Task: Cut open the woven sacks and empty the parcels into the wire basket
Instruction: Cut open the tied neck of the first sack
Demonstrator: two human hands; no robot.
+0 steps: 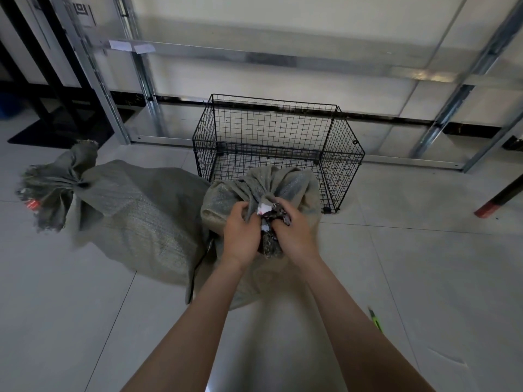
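Your left hand and right hand both clenched tied neck of near woven sack, just before empty wire basket. Second sack lay left. Advice: held neck taut before cutting below tie.

Wire basket on the floor against the shelving frame, open side toward the camera. Near sack directly in front of it, touching its front edge. Second sack lies left of the near one, abutting it, tied neck pointing left. Utility knife on the floor, right of the right forearm.
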